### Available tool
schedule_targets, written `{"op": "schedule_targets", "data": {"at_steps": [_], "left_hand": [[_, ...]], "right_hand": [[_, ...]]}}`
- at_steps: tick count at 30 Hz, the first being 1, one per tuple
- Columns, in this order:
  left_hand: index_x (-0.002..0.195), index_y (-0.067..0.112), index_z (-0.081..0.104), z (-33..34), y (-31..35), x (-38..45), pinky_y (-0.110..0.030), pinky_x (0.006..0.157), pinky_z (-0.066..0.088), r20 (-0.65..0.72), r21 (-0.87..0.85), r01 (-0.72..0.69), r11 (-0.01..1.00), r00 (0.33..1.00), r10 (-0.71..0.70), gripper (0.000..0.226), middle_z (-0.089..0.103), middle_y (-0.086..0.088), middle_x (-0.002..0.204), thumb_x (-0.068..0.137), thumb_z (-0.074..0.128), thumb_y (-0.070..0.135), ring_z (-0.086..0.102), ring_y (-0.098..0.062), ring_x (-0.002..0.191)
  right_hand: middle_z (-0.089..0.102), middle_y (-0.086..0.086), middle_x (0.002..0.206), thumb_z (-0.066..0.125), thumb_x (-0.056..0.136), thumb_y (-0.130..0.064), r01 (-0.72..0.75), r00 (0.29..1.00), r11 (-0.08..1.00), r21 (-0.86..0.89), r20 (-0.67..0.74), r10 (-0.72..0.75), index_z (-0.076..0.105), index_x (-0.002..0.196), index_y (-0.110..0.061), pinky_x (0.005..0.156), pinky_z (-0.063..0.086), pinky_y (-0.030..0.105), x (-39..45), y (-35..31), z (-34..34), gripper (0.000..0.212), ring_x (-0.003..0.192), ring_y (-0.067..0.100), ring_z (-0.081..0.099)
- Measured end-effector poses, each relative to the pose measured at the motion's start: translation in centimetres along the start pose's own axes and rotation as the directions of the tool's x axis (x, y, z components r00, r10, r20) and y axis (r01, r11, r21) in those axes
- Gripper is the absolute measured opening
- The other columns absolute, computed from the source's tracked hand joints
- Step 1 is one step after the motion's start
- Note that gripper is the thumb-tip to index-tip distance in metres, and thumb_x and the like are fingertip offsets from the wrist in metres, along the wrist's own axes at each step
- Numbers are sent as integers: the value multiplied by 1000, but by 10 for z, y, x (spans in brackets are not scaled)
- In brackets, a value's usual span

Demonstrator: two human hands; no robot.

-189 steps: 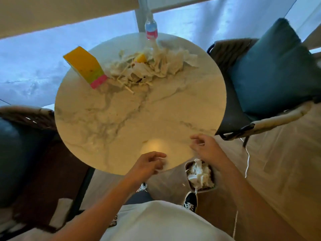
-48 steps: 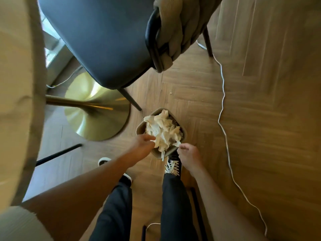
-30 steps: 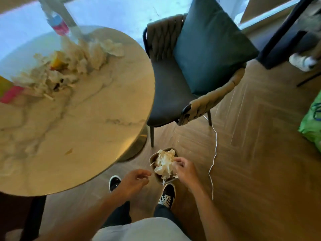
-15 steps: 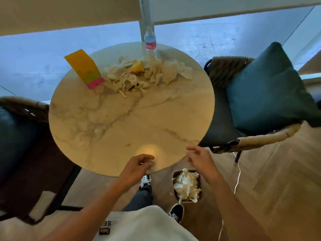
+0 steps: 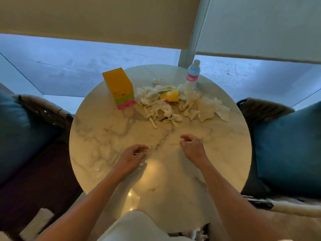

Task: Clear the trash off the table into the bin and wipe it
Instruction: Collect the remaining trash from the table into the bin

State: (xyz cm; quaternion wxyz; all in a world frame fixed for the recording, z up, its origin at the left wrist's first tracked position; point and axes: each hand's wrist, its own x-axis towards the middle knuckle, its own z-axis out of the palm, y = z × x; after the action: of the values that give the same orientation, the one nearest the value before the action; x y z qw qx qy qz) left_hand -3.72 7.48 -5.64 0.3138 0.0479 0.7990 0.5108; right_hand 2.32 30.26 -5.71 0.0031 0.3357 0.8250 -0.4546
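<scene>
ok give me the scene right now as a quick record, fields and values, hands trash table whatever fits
table: round marble top
trash: crumpled paper pile with wooden sticks, on the far half
yellow cup: lying on its side within the pile
box: yellow and pink, upright, left of the pile
bottle: water bottle, upright at the far edge
left hand: over the near tabletop, fingers loosely curled, holds nothing
right hand: the same, holds nothing
bin: barely visible under the near edge
</scene>
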Motion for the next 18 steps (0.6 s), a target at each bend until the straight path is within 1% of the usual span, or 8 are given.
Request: {"op": "schedule_targets", "data": {"at_steps": [1,3,6,8,10,13,15,18], "left_hand": [[96,29,67,-6,3,12,-19,72,48,-6,9,-14,1000,1000,14,24,68,0,96,90,59,7,62,-13,83],[93,33,66,-17,8,36,-26,80,48,-16,27,-34,999,999,35,26,68,1,97,89,61,8,61,-13,86],[102,29,67,-25,18,67,-28,88,48,-32,88,-45,995,998,48,21,66,3,107,91,61,12,61,-10,96],[110,24,67,-27,27,84,-25,83,48,-40,139,-58,989,997,64,22,65,6,108,92,59,15,61,-10,96],[111,25,68,-25,38,101,-21,67,45,-38,186,-71,980,996,79,25,66,5,97,91,58,15,62,-13,84],[111,21,68,-15,52,124,-8,53,36,-21,272,-144,951,988,156,27,62,3,84,86,61,12,56,-10,66],[109,18,68,-7,59,138,-5,57,36,-26,343,-220,913,970,243,27,60,3,92,84,64,12,56,-9,73],[114,19,64,6,65,158,-24,76,48,11,424,-271,864,956,294,34,60,-2,119,81,63,11,62,-20,94]], "right_hand": [[59,5,118,60,88,-13,39,999,997,-61,15,-38,68,114,-15,88,45,25,15,-7,5,28,98,19,61],[45,9,138,60,89,-15,122,992,975,-188,67,-111,67,119,-15,98,36,19,44,-19,14,31,117,22,54],[36,4,144,56,91,-16,220,965,901,-374,216,-146,62,128,-13,104,26,17,78,-31,22,37,139,20,34],[36,1,140,57,89,-18,219,954,872,-438,283,-98,57,132,-14,104,33,23,94,-32,26,43,134,22,40],[36,5,145,55,89,-17,247,939,832,-496,334,-80,60,128,-16,104,36,28,99,-32,29,39,130,25,43],[55,9,126,53,90,-12,237,960,868,-435,245,-140,69,112,-10,93,42,30,89,-31,29,27,113,27,56],[64,7,110,58,88,-13,195,979,930,-312,113,-167,74,101,-9,82,45,27,70,-31,24,21,95,22,62],[68,-2,92,68,85,-17,129,991,980,-149,-6,-131,77,93,-14,67,45,15,39,-24,15,13,73,8,63]]}}
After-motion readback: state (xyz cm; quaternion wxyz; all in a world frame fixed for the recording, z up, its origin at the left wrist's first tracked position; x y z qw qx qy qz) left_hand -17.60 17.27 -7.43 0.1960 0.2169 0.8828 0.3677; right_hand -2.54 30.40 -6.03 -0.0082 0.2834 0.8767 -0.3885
